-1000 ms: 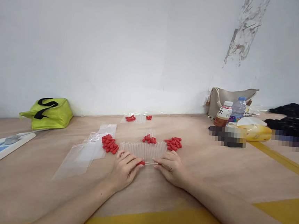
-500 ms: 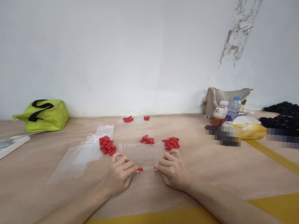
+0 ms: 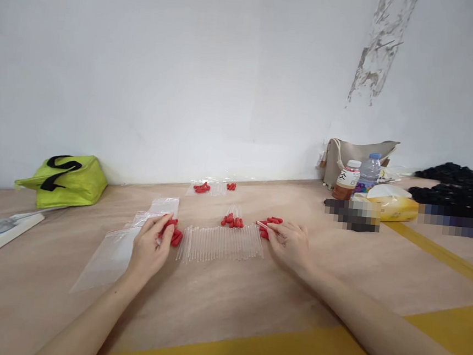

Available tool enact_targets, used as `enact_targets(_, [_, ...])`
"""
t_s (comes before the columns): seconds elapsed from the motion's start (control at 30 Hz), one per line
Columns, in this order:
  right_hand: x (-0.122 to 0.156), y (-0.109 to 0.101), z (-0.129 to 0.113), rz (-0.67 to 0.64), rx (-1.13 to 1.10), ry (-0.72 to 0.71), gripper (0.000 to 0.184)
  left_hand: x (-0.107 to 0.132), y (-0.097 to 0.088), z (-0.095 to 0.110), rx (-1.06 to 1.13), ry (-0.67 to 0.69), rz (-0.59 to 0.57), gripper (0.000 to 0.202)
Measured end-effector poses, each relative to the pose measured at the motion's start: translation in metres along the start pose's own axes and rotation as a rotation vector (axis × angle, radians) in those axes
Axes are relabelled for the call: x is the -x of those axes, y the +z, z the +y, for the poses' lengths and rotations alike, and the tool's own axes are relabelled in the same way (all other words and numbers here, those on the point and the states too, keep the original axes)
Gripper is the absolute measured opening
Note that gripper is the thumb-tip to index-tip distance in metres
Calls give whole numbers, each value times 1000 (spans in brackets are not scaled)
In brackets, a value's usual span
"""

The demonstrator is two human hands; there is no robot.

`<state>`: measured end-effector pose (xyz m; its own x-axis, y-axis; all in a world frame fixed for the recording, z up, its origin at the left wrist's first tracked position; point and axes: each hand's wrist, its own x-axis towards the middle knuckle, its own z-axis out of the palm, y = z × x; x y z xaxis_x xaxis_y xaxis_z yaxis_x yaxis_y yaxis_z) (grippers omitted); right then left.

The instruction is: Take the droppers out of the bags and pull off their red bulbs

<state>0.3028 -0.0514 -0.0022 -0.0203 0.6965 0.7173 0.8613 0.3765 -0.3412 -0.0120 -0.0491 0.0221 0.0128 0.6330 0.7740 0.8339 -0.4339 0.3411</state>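
Note:
My left hand (image 3: 147, 248) reaches into the left pile of red rubber bulbs (image 3: 176, 237), thumb and forefinger closed about a bulb there. My right hand (image 3: 291, 245) pinches a thin clear dropper tube (image 3: 262, 224) above the right pile of red bulbs (image 3: 274, 220). Whether a bulb sits on that tube's far end is hidden by the fingers. Between the hands, a row of clear dropper tubes (image 3: 222, 243) lies side by side on the table. Behind the row is a small group of droppers with red bulbs (image 3: 233, 220) fitted.
Clear zip bags (image 3: 105, 260) lie at the left. More red bulbs (image 3: 201, 187) rest on a bag near the wall. A green bag (image 3: 72, 182) and a power strip (image 3: 3, 234) are far left; bottles (image 3: 346, 180) and a yellow tissue pack (image 3: 395, 207) stand back right.
My hands have moved apart from the dropper held between them in front of the row. The left went to the left bulb pile; the right carried a tube to the right pile.

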Motion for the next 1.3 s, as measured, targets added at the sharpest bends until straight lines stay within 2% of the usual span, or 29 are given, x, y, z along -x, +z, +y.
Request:
enact_targets(0.17, [-16, 12, -4, -38, 70, -149, 25, -8, -9, -27, -56, -91, 38, 32])
enact_targets(0.27, [-17, 19, -4, 25, 33, -129, 27, -9, -12, -34, -32, -170, -2, 34])
enact_targets(0.37, [-14, 16, 2, 64, -8, -82, 26, -8, -11, -30, 16, -212, -56, 34])
enact_targets(0.57, [-15, 4, 21, 113, -30, 42, 23, 2, 0, -13, 14, -172, -151, 28])
enact_targets(0.67, [-13, 6, 17, 70, -20, -18, 23, 5, 3, -9, 24, -142, -174, 26])
enact_targets(0.9, [-3, 22, -9, -35, 145, -359, 23, 8, 6, -8, 45, -123, -174, 27])
enact_targets(1.03, [-1, 30, -15, -52, 170, -385, 22, 10, 6, -3, 43, -114, -208, 27])
enact_targets(1.13, [0, 30, -18, -116, 153, -382, 21, 11, 7, -1, 57, -90, -223, 27])
enact_targets(1.3, [0, 28, -20, -204, 92, -378, 38, 11, 9, 0, 64, -60, -223, 27])
